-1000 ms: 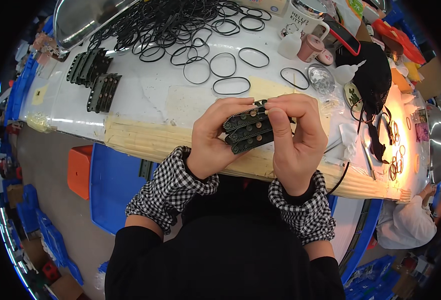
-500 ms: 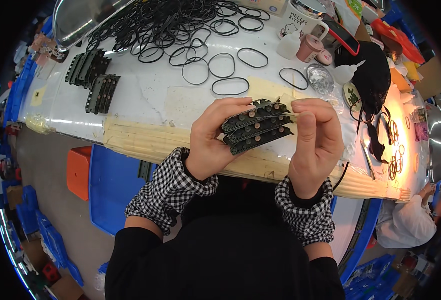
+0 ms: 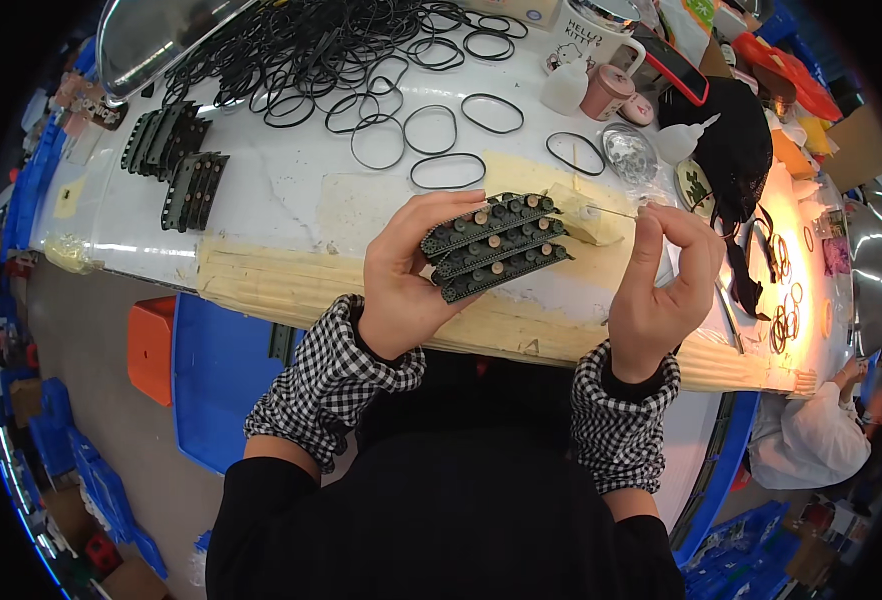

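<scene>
My left hand (image 3: 401,275) is closed around several dark green plastic parts (image 3: 496,243), stacked in rows with small round wheels along them, like toy tank track sides. Their wheeled faces point up toward me. My right hand (image 3: 666,290) pinches a thin needle-like rod (image 3: 616,212) between thumb and forefinger. The rod points left over a pale yellow taped lump (image 3: 591,222) on the table, and I cannot tell whether its tip touches it. A gap separates the right hand from the green parts.
Thin black loops (image 3: 431,130) lie beyond my hands, with a large tangled heap (image 3: 291,50) farther back. More green parts (image 3: 196,190) sit at left. A mug (image 3: 591,45), phone (image 3: 676,72) and clear round dish (image 3: 629,150) crowd the right. Another person (image 3: 811,440) is at far right.
My right hand has moved right, away from the green parts, and the thin rod now shows. The left hand with the parts has shifted slightly left.
</scene>
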